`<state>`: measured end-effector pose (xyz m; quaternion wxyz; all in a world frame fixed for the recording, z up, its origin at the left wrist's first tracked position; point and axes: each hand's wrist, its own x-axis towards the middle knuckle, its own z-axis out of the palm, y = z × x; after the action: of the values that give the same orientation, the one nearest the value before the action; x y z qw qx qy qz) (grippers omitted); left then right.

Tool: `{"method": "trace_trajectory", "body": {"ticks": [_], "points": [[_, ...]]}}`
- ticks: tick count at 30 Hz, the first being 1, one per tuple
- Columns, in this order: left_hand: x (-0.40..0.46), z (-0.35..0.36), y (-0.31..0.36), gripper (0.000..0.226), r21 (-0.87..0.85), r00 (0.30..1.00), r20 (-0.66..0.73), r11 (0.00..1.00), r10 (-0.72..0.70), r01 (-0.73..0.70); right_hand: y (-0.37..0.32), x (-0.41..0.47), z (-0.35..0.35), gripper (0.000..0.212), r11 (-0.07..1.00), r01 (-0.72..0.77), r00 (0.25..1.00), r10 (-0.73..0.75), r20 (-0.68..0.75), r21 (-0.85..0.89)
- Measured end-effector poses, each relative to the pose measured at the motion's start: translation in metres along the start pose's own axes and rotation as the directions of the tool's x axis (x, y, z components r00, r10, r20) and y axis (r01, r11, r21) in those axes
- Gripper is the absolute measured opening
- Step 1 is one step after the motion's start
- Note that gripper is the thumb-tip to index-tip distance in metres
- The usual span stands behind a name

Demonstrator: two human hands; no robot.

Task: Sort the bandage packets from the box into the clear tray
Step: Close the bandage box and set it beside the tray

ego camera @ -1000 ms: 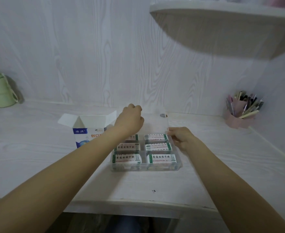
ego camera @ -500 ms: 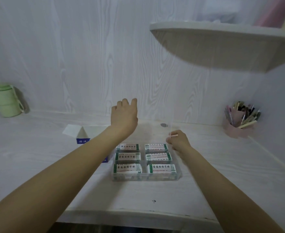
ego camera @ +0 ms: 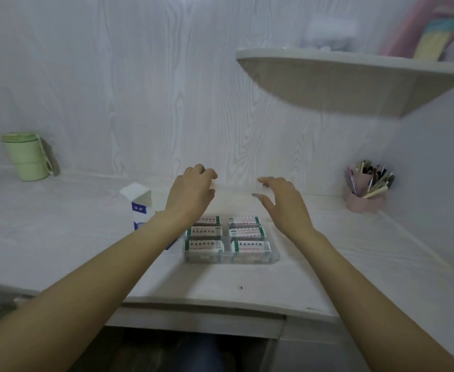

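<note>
A clear tray [ego camera: 231,260] sits mid-desk with several white bandage packets [ego camera: 250,246] lying in two columns inside it. Its see-through lid [ego camera: 236,200] stands up behind the packets and is hard to make out; a dark spot marks it. My left hand [ego camera: 191,191] is at the lid's upper left, fingers curled over its edge. At the upper right, my right hand [ego camera: 284,202] has its fingers spread and relaxed against the lid. The white and blue bandage box [ego camera: 140,208] stands open left of the tray, partly behind my left forearm.
A green lidded cup [ego camera: 27,157] stands at the back left by the wall. A pink pen holder [ego camera: 365,194] full of pens sits in the back right corner. A curved shelf [ego camera: 341,76] juts out overhead on the right. The desk's front edge [ego camera: 207,304] is near.
My right hand left the lid's right side and rose to its top, fingers now spread. My left hand's fingers went from straight to curled. The view tilted up.
</note>
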<state>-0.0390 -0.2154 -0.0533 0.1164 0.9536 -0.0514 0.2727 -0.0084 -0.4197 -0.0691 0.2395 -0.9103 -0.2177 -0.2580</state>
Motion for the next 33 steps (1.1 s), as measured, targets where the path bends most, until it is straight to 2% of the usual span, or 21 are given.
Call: {"method": "trace_trajectory", "body": {"ticks": [2, 7, 18, 22, 25, 33], "points": [[-0.013, -0.001, -0.002, 0.039, -0.006, 0.998, 0.060, 1.000, 0.002, -0.001, -0.003, -0.010, -0.001, 0.029, 1.000, -0.012, 0.999, 0.013, 0.037, -0.028], [-0.038, 0.001, -0.007, 0.036, 0.026, 0.986, 0.164, 0.999, -0.041, 0.037, -0.009, -0.032, -0.002, 0.027, 0.998, -0.022, 0.995, 0.028, 0.095, -0.066], [-0.075, 0.016, -0.008, 0.032, 0.170, 0.944, 0.326, 0.979, 0.051, -0.111, -0.008, -0.077, 0.009, 0.040, 0.985, -0.019, 0.959, 0.067, 0.275, -0.174], [-0.079, 0.031, -0.014, 0.031, 0.388, 0.943, 0.285, 0.879, 0.172, -0.277, -0.007, -0.082, 0.015, 0.040, 0.979, -0.013, 0.952, 0.074, 0.296, -0.205], [-0.085, 0.038, -0.015, 0.037, 0.464, 0.928, 0.289, 0.814, 0.235, -0.351, -0.006, -0.086, 0.020, 0.040, 0.975, -0.012, 0.950, 0.081, 0.301, -0.224], [-0.094, 0.036, -0.007, 0.028, 0.296, 0.945, 0.303, 0.929, 0.127, -0.220, -0.006, -0.092, 0.025, 0.041, 0.964, -0.001, 0.953, 0.082, 0.293, -0.265]]}}
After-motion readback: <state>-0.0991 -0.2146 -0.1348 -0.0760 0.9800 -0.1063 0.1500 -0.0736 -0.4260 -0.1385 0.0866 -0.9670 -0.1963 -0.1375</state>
